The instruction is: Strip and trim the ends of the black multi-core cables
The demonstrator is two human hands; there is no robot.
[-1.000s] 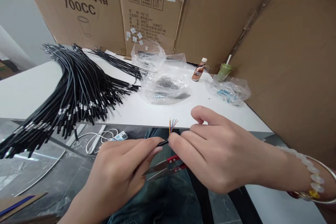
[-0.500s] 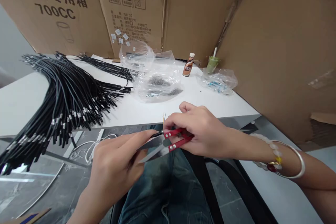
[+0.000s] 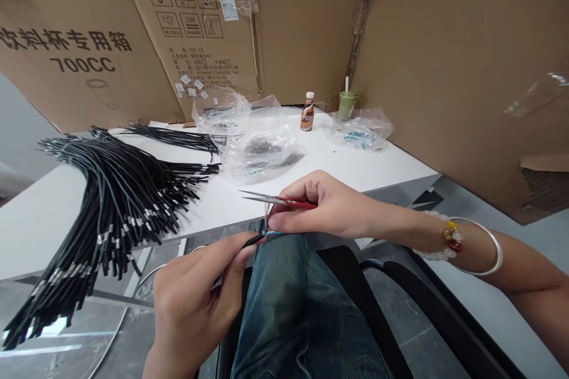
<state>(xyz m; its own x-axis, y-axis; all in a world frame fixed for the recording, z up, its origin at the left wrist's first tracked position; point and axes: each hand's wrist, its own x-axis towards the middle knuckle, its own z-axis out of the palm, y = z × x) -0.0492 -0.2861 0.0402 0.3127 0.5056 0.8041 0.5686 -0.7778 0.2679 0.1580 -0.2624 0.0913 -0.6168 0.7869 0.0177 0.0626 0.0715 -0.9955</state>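
Pinched between the thumb and forefinger of my left hand (image 3: 200,290) is a black cable (image 3: 254,240), its end pointing right. Thin coloured inner wires (image 3: 267,216), orange, blue and teal among them, fan out of that end. My right hand (image 3: 313,204) grips red-handled thread snips (image 3: 296,203), whose two blades point left above the cable and stand slightly apart. The right thumb and fingertips touch the coloured wires as well. Both hands are over my lap, just in front of the table edge.
A large pile of black cables (image 3: 120,189) covers the left of the white table (image 3: 213,207). Clear plastic bags (image 3: 262,151), a brown drink bottle (image 3: 307,112), a green cup with a straw (image 3: 347,105) and a bag with blue pieces (image 3: 360,136) stand behind. Cardboard (image 3: 306,35) walls the back and right.
The snips have moved up, away from the cable, and turned so their blades point left above it. My right fingertips are now at the coloured wires. The view has shifted somewhat.
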